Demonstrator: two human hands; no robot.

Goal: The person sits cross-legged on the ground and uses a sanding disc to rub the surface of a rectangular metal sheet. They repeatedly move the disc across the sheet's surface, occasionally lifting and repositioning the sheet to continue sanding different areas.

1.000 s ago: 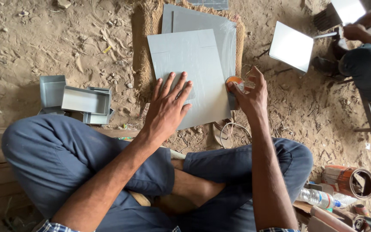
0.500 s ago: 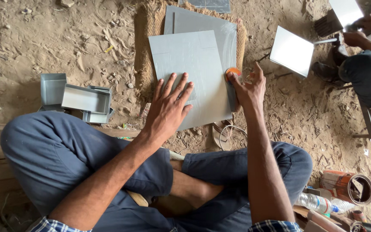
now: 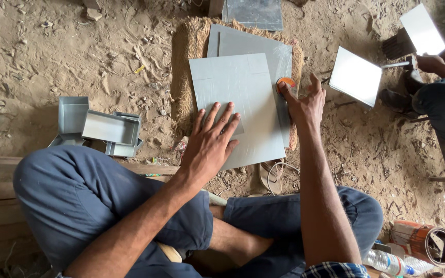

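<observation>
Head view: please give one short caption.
Left hand flat on grey sheet, right hand touching orange disc.

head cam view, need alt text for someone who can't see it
A seated person's left hand presses flat on a grey metal sheet lying on a fibre mat, while the right hand holds a small orange disc at the sheet's edge.

- top sheet [image 3: 243, 103] under the left hand [image 3: 209, 146]: thin grey metal, smooth, dull sheen; a faint film-like streaking across it
- mat [image 3: 186, 67] beneath: coarse woven fibre, rough, frayed at the rim
- small disc [image 3: 286, 82] at the right hand [image 3: 305, 105]: orange, glossy
- folded trays [image 3: 106, 128]: grey sheet metal, matt
- ground [image 3: 78, 46]: dry sandy dirt, gritty
- trousers [image 3: 78, 201]: blue-grey cloth, matt
</observation>
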